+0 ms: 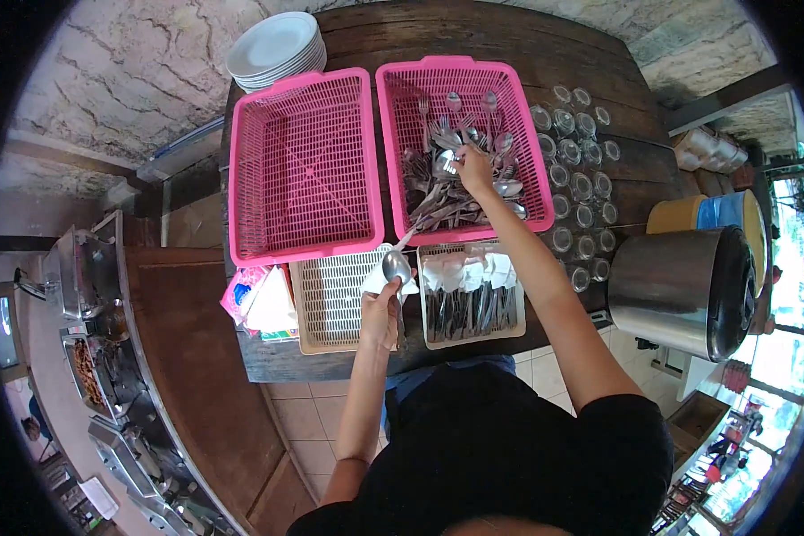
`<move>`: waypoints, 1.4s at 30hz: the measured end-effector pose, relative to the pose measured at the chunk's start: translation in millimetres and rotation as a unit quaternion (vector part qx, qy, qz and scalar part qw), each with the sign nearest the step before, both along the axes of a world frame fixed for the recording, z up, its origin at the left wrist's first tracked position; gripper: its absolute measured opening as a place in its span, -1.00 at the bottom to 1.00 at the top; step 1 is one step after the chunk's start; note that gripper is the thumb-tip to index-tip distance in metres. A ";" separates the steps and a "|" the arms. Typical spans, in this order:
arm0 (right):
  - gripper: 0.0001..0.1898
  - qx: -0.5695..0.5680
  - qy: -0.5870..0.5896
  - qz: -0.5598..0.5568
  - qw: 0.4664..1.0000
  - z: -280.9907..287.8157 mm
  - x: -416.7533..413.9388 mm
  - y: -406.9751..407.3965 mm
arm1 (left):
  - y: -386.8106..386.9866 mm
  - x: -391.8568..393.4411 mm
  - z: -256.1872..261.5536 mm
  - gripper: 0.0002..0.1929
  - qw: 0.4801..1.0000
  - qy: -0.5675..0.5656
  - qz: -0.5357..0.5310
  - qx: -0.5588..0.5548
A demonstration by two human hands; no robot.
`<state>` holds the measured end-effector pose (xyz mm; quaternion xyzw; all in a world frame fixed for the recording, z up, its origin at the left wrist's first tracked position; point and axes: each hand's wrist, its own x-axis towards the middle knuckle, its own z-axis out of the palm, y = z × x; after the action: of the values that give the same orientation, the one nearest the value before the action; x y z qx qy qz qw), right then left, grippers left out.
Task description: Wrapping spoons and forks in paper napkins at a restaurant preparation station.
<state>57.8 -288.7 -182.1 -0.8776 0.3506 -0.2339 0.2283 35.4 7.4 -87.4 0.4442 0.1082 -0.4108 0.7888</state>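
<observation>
My left hand grips a metal spoon by its handle, bowl pointing away from me. Just behind it a white paper napkin shows; whether the hand also holds it is unclear. My right hand reaches into the right pink plastic basket, its fingertips pinching a fork above a jumbled pile of forks and spoons. In front of that basket, a cream plastic basket holds a row of cutlery with white paper around the far ends.
A second pink basket stands at left, beside stacked white plates. A cream basket and napkin packs lie nearer. Several glass jars and a steel dispenser occupy the right of the wooden table.
</observation>
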 end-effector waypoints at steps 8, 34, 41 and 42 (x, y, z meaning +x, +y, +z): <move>-0.84 0.100 -0.057 0.017 0.993 47.6 12.0 -6.4 | 7.3 6.1 -3.7 -0.81 0.996 0.065 0.062 -0.004; -0.84 0.229 -0.169 0.156 0.946 169.3 -106.9 150.0 | -24.7 -40.1 31.2 -0.83 0.998 -0.046 -0.031 0.019; -0.79 0.147 -0.175 0.131 0.965 167.6 -116.7 170.9 | -22.2 -53.6 34.9 -0.79 0.991 -0.129 -0.031 0.012; -0.76 0.077 -0.185 0.111 0.974 169.4 -116.8 173.8 | -20.8 -53.2 34.9 -0.79 0.991 -0.128 -0.028 0.017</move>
<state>-59.0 -114.9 -12.7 -0.8324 0.2199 -0.3377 0.3804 -17.8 -13.4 -52.5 0.5093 0.0012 -0.3704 0.7768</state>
